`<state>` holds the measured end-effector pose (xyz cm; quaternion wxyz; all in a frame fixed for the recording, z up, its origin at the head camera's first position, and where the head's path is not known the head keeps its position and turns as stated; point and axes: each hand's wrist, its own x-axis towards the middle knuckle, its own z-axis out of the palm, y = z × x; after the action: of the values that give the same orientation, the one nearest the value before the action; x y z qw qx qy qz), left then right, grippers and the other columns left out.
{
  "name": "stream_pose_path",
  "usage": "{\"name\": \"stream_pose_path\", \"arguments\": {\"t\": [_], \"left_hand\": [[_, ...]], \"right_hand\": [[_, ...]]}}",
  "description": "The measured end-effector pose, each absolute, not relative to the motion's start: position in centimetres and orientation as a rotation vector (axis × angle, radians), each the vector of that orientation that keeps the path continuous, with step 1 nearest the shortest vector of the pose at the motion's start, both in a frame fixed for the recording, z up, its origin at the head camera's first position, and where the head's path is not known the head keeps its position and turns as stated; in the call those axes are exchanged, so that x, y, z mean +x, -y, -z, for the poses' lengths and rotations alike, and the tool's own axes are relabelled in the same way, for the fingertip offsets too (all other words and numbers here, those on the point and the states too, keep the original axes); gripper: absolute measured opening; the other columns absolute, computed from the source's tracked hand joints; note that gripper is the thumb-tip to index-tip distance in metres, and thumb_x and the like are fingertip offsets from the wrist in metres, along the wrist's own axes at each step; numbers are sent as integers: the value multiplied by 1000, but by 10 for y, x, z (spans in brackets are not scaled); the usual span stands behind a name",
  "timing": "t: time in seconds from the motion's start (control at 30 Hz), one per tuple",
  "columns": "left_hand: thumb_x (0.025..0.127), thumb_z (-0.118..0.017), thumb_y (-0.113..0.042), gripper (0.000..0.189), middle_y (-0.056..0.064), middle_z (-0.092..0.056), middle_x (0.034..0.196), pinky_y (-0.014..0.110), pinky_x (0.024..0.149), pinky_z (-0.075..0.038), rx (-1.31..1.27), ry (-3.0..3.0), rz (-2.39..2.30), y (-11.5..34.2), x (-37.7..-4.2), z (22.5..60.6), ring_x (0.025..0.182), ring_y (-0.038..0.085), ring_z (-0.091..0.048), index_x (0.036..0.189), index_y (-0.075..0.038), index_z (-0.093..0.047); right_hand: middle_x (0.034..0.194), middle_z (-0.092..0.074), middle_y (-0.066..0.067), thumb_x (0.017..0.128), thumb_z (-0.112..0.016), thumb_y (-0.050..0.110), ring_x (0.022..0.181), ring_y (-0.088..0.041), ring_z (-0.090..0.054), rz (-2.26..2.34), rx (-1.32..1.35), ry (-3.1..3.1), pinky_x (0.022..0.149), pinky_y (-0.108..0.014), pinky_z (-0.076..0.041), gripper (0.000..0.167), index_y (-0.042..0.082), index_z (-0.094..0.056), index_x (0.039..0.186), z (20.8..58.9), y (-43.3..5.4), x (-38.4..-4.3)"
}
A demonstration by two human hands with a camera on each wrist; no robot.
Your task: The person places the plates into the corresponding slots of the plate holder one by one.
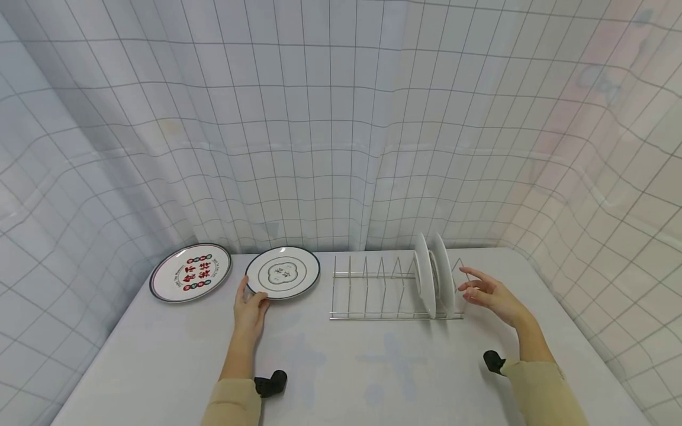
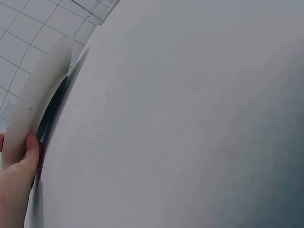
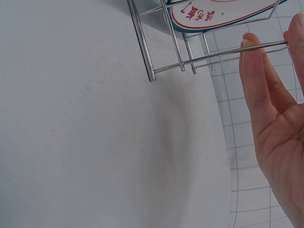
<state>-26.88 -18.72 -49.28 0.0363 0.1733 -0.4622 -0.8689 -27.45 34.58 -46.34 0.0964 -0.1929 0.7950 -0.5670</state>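
Observation:
My left hand (image 1: 249, 312) grips the near left rim of a white plate (image 1: 306, 271) with a dark edge and a small printed emblem. In the left wrist view this plate (image 2: 45, 76) stands tilted, its underside showing and the thumb against it near the rim. At the right end of a wire dish rack (image 1: 373, 316), my right hand (image 1: 492, 299) has its fingers spread loosely. The right wrist view shows its fingertips right at a rack wire (image 3: 223, 55). White plates (image 1: 424, 275) stand on edge in the rack's right part; one plate (image 3: 223, 14) has red characters and a teal rim.
Another plate (image 1: 181, 278) with red characters lies at the far left of the white table (image 1: 346, 373). A grid-patterned curtain (image 1: 330, 118) hangs behind and along both sides. Slots in the rack's left part hold no plates. Black wrist mounts (image 1: 272, 383) stick out beside the sleeves.

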Motion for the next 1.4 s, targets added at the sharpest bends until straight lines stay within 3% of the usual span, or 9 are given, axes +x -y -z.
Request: {"name": "stream_pose_path", "arguments": {"t": [0.1,0.27,0.6,0.87,1.2,1.4], "left_hand": [[85,-38,15,83,10,-1,151,21,94,-44,504,1384,2702,189,-269,494,108,14,-46,148,-28,-6],[87,-44,13,82,13,-18,145,27,88,-49,394,1342,2737,191,-267,493,97,11,-57,147,-33,-13],[84,-53,14,82,10,-43,119,31,83,-52,223,1414,2666,188,-263,475,95,12,-59,144,-34,-25],[82,-55,17,82,7,-43,114,24,79,-53,1,1490,2529,174,-262,438,96,12,-53,143,-30,-28],[80,-56,18,81,9,-43,121,23,79,-53,-308,1667,2401,132,-255,394,99,12,-52,144,-22,-28],[77,-60,17,79,15,-48,119,24,77,-54,-448,1764,2353,101,-252,386,96,12,-54,143,-16,-31]], "right_hand": [[113,-51,-28,95,-48,11,101,-24,-57,1681,-571,-2350,86,-17,-47,53,3,-25,142,463,-346,-274],[114,-48,-33,95,-48,11,98,-18,-58,1690,-570,-2339,86,-17,-47,54,3,-24,142,462,-346,-274],[113,-52,-27,95,-49,13,100,-26,-57,1682,-569,-2344,86,-17,-47,55,1,-23,142,461,-345,-275],[112,-52,-27,95,-50,12,97,-18,-58,1694,-560,-2338,86,-18,-48,55,3,-25,142,462,-345,-275],[112,-53,-25,94,-50,12,96,-14,-58,1697,-552,-2338,86,-17,-47,55,3,-25,142,462,-345,-274],[112,-52,-27,95,-49,11,97,-19,-58,1692,-552,-2342,86,-17,-47,54,3,-25,142,462,-345,-274]]}}
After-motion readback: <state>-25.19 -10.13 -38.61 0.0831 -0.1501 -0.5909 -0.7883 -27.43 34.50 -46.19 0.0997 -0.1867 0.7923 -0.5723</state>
